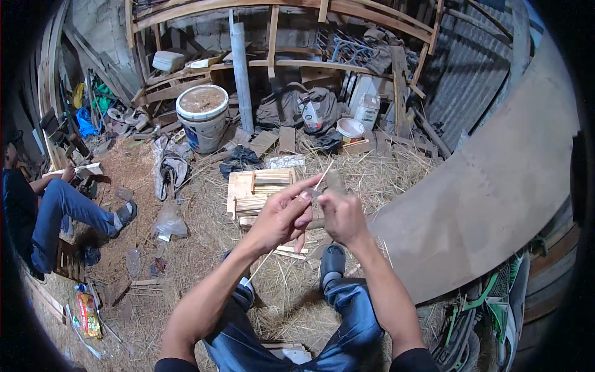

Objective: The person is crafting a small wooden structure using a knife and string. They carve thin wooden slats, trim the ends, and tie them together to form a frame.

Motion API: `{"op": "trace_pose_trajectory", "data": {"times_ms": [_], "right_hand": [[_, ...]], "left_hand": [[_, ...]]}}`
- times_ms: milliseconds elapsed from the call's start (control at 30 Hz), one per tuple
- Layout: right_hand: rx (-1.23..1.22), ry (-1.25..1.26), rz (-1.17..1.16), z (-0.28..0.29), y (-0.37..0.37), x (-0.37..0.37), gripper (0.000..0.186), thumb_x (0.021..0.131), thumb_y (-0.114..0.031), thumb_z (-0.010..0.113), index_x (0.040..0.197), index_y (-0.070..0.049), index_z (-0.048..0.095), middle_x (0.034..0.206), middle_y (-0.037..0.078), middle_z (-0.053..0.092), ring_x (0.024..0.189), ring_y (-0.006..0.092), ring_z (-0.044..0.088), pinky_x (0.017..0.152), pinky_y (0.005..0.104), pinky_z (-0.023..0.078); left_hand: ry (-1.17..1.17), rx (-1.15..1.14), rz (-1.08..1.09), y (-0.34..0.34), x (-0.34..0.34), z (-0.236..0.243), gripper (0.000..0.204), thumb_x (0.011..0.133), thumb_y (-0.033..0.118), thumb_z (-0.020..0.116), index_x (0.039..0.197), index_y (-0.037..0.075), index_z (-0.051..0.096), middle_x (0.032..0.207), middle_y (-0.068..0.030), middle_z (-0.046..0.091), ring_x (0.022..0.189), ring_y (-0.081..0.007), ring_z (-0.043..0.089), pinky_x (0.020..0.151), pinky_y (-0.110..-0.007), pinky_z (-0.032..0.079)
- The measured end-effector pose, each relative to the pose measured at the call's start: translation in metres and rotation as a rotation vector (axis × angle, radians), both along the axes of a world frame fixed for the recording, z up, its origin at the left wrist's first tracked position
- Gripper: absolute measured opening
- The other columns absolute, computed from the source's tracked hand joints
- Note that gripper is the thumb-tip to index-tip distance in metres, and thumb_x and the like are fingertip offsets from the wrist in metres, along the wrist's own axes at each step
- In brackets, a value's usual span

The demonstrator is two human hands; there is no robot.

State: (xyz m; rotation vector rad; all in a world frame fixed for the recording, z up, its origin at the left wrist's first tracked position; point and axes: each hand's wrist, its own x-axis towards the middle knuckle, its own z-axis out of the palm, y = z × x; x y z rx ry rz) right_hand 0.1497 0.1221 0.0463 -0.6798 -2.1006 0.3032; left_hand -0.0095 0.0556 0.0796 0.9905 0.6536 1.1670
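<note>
In front of my knees, my left hand [282,217] is closed round a thin pale wooden stick [263,267]. The stick slants from above my fingertips down past my wrist. Close beside it, my right hand [343,217] has its fingers curled, nearly touching the left fingertips. Something small and greyish shows between the two hands, too blurred to name. Below and beyond my hands lies a light wooden board [240,186] with bundles of thin sticks [273,178] on it. More loose strips [290,252] rest on the straw between my feet.
A lidded bucket [202,118] and a post [240,77] stand at the back. A large curved sheet [477,186] fills the right, above a green-and-white motorbike [496,304]. At the left sits another person [68,204]. Straw and shavings cover the floor.
</note>
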Motion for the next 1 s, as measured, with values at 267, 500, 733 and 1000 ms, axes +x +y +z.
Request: {"op": "trace_pose_trajectory", "data": {"times_ms": [267, 500, 733, 1000], "right_hand": [[0.142, -0.084, -0.059, 0.006, 0.002, 0.001, 0.039, 0.090, -0.031, 0.050, 0.061, -0.005, 0.051, 0.055, 0.014, 0.054, 0.051, 0.0316, 0.058, 0.046, 0.0401, 0.043], [0.173, -0.008, -0.144, 0.006, 0.007, 0.000, 0.037, 0.088, -0.031, 0.053, 0.060, -0.006, 0.051, 0.051, 0.014, 0.053, 0.049, 0.0324, 0.057, 0.044, 0.0408, 0.042], [-0.113, -0.047, -0.407, 0.009, 0.025, 0.012, 0.047, 0.093, -0.038, 0.040, 0.068, -0.002, 0.056, 0.053, 0.020, 0.053, 0.050, 0.0355, 0.056, 0.046, 0.0425, 0.041], [-0.157, 0.240, -0.271, 0.001, 0.021, 0.018, 0.044, 0.094, -0.040, 0.039, 0.109, -0.001, 0.056, 0.054, 0.018, 0.051, 0.051, 0.0266, 0.055, 0.054, 0.0405, 0.040]], "left_hand": [[-0.095, 0.018, -0.076, 0.001, 0.002, -0.008, 0.046, 0.094, 0.014, 0.038, 0.139, 0.009, 0.029, 0.058, 0.0042, 0.027, 0.040, -0.0055, 0.028, 0.034, -0.026, 0.047], [-0.122, 0.047, -0.095, 0.006, 0.004, -0.007, 0.046, 0.096, 0.019, 0.039, 0.139, 0.010, 0.027, 0.058, 0.0040, 0.027, 0.041, -0.0052, 0.028, 0.034, -0.026, 0.048], [-0.111, 0.040, -0.084, 0.007, 0.006, -0.006, 0.049, 0.095, 0.021, 0.038, 0.140, 0.008, 0.024, 0.055, 0.0043, 0.026, 0.038, -0.0053, 0.028, 0.032, -0.027, 0.048], [-0.009, 0.025, -0.085, 0.007, 0.002, -0.014, 0.050, 0.091, 0.016, 0.038, 0.139, 0.006, 0.026, 0.051, 0.0039, 0.027, 0.038, -0.0063, 0.030, 0.039, -0.030, 0.054]]}}
